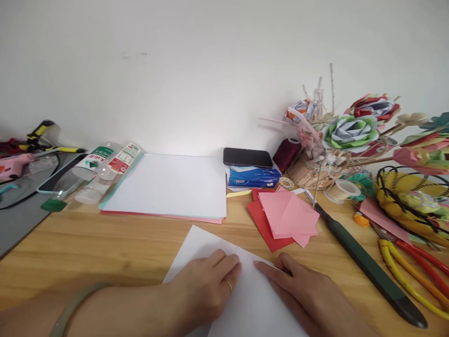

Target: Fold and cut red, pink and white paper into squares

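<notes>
Both hands lay flat, fingers together, pressing a white paper sheet point(206, 243) onto the wooden table point(105, 243): the left hand point(206, 285) beside the right hand point(301, 290). Pink and red paper squares point(284, 217) lay just beyond.

bottle labels point(121, 159), tissue pack point(253, 178) print (all unreadable)

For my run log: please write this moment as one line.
left hand: flat on white sheet | right hand: flat on sheet | pink squares: beyond
</notes>
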